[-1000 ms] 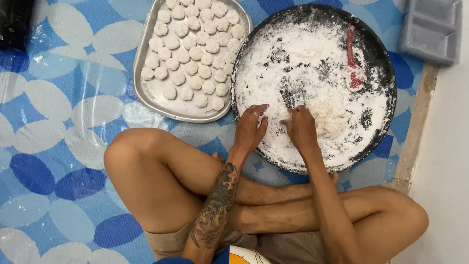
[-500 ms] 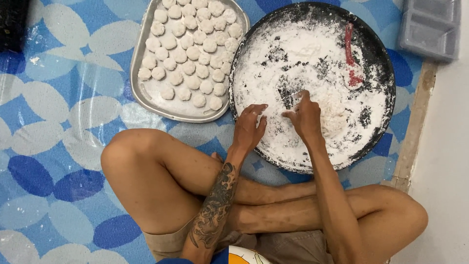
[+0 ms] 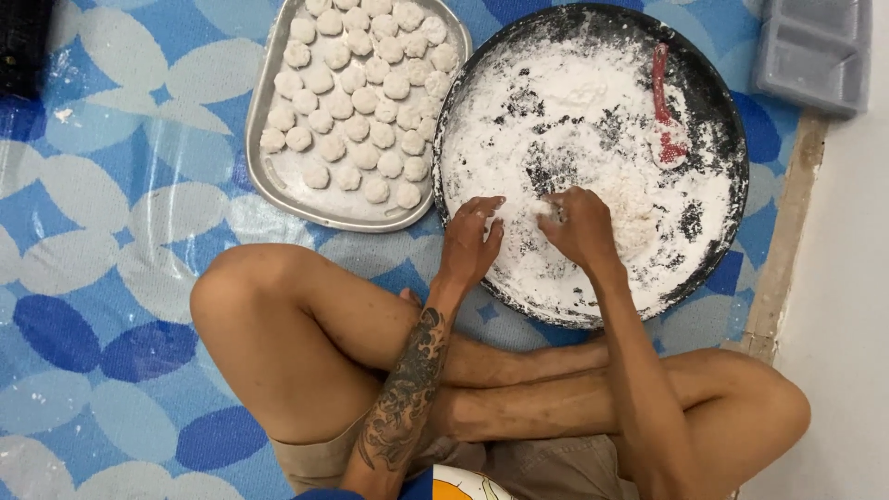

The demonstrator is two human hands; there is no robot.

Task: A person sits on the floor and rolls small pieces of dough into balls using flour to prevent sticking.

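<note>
A metal tray [image 3: 269, 181] lies on the blue patterned mat [image 3: 111, 278], just left of the big pan, and holds rows of small floured dough balls [image 3: 356, 93] (packed close, the near end left bare). A red spoon [image 3: 665, 106] rests in the flour at the far right. A grey plastic tray [image 3: 815, 51] sits at the top right corner.

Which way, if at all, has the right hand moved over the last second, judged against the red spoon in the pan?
Yes, slightly. The right hand has shifted up, away from the pan's near rim and towards the red spoon, though it remains well short of it.
</note>
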